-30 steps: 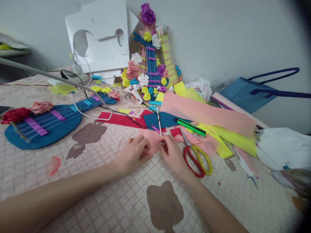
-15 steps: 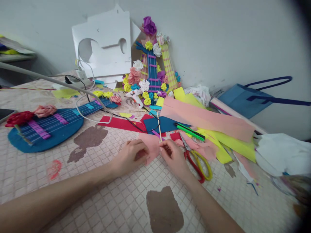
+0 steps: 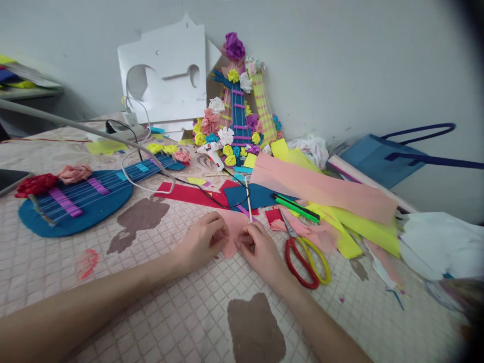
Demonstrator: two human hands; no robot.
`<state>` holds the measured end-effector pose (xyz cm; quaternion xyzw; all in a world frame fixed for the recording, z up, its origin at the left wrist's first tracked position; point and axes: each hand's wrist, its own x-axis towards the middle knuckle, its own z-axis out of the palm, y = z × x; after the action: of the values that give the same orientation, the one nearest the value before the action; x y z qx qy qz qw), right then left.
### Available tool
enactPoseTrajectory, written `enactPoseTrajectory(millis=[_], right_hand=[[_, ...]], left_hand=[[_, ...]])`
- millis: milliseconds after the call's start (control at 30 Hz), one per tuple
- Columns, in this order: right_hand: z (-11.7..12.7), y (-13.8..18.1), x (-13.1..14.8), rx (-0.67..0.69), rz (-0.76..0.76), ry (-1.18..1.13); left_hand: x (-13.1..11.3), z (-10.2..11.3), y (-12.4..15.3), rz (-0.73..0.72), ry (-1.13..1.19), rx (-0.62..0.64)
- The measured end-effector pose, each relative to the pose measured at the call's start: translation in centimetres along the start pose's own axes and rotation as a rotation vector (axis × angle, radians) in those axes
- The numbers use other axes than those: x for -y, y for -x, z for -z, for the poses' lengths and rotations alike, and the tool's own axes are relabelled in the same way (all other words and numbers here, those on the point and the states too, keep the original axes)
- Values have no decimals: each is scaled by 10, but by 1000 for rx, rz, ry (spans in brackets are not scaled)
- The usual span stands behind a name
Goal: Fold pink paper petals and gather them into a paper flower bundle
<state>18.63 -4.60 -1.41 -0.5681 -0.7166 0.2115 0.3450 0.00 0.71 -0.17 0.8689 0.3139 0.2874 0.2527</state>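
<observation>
My left hand (image 3: 202,241) and my right hand (image 3: 260,249) meet at the table's middle, both pinching a small pink paper piece (image 3: 232,229) that lies on the tablecloth. A thin wooden stick (image 3: 247,192) runs up from between my right fingers, which are closed on its lower end together with the paper. Red and yellow scissors (image 3: 306,252) lie just right of my right hand. A green pen (image 3: 297,204) rests beyond the scissors.
A blue paper guitar (image 3: 83,194) with paper roses lies at left. Decorated guitars with paper flowers (image 3: 236,113) lean on the wall, a white glue gun (image 3: 212,151) and cord before them. Pink, yellow, red and blue sheets (image 3: 321,186) spread right. A blue bag (image 3: 381,151) stands behind.
My two hands have drawn closer together on the pink paper, and the right hand has slid slightly left along it. The view has shifted down a little.
</observation>
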Motion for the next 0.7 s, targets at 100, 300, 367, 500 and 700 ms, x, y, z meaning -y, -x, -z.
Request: enactPoseTrajectory(millis=[100,300,367,500,700], right_hand=[[4,0,-1,-4,19,16],[12,-2,-4,-40,41,-8],[16,-2,-3,-28,57,-6],[23,0,5,112,130,8],[22,2,9,181,224,163]], left_hand=[[-6,2,3,-98,-39,51],[-15,-4,11,-176,-208,215],[-14,-6,11,-182,-254,219],[-13,-4,10,-205,-304,233],[-11,1,10,-117,-154,207]])
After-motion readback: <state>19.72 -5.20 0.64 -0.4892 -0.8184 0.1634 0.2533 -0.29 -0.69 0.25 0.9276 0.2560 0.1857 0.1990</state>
